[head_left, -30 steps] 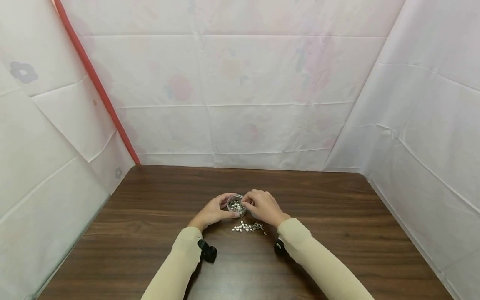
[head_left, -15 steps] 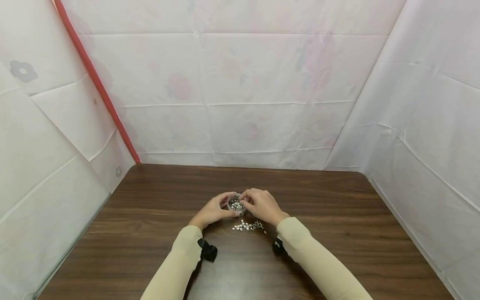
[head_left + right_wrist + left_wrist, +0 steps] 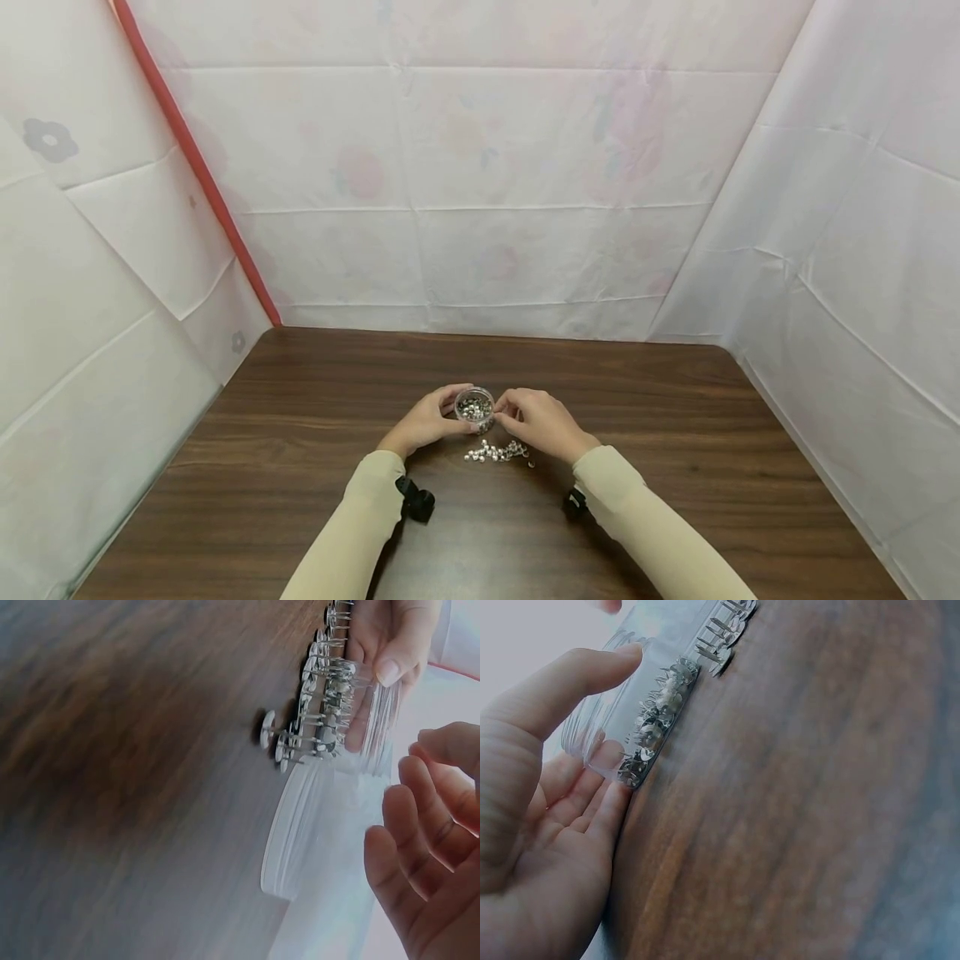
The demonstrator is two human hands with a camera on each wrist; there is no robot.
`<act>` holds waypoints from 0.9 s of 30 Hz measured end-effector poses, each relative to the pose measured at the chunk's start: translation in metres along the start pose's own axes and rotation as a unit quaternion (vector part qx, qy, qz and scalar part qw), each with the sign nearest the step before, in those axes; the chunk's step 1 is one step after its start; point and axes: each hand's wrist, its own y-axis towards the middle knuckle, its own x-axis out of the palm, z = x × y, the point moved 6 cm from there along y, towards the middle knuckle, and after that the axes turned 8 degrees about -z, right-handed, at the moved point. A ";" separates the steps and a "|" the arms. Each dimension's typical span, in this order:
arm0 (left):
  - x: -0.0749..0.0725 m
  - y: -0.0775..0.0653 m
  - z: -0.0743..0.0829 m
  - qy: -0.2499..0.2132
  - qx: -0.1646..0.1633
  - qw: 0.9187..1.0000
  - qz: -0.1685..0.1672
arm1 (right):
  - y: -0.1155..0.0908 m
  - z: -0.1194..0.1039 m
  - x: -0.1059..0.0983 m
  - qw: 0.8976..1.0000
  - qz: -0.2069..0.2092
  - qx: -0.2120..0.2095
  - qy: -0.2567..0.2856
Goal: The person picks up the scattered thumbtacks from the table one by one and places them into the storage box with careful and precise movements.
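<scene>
Tabletop (image 3: 337, 375), right grip (image 3: 542, 419) farther from jar (image 3: 380, 731)

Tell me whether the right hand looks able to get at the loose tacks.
Probably yes: the right hand is beside the jar, its fingers look free, and nothing covers the loose tacks.

Clear jar (image 3: 382, 724) upright, silver tacks (image 3: 474, 409) inside, loose pile (image 3: 497, 452) beside
</scene>
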 end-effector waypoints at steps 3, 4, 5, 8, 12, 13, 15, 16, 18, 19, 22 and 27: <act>0.000 0.000 0.000 -0.004 0.009 1.000 0.000 | -0.004 0.001 -0.001 1.000 0.002 -0.004 -0.012; 0.000 0.000 0.000 -0.006 0.011 1.000 0.000 | -0.006 0.001 -0.001 1.000 0.002 -0.005 -0.019; 0.000 0.000 0.000 -0.004 0.008 1.000 0.001 | -0.007 0.002 -0.001 1.000 0.001 -0.008 -0.023; 0.001 0.000 -0.002 0.001 0.004 1.000 0.003 | -0.012 0.005 0.000 0.999 -0.009 -0.011 -0.034; 0.001 0.000 -0.001 0.004 0.003 1.000 0.005 | -0.018 0.009 0.000 0.999 -0.020 -0.005 -0.048; 0.001 0.000 0.000 0.004 0.004 1.000 0.006 | -0.020 0.010 0.000 0.998 -0.022 -0.003 -0.052; 0.001 0.000 0.001 0.002 0.005 1.000 0.004 | -0.022 0.011 0.000 0.998 -0.028 -0.001 -0.060; 0.001 0.000 0.003 0.001 0.006 1.000 0.003 | -0.024 0.012 0.001 0.997 -0.032 -0.001 -0.063; 0.001 -0.002 0.009 0.002 0.008 1.000 -0.002 | -0.026 0.014 0.001 0.997 -0.038 0.000 -0.069; 0.002 -0.004 0.012 0.003 0.009 1.000 -0.005 | -0.027 0.015 0.002 0.997 -0.042 0.000 -0.072; 0.002 -0.010 0.024 0.012 0.007 1.000 -0.015 | -0.030 0.017 0.003 0.996 -0.049 0.001 -0.077; 0.002 -0.016 0.034 0.018 0.005 1.000 -0.019 | -0.032 0.018 0.005 0.996 -0.066 0.004 -0.066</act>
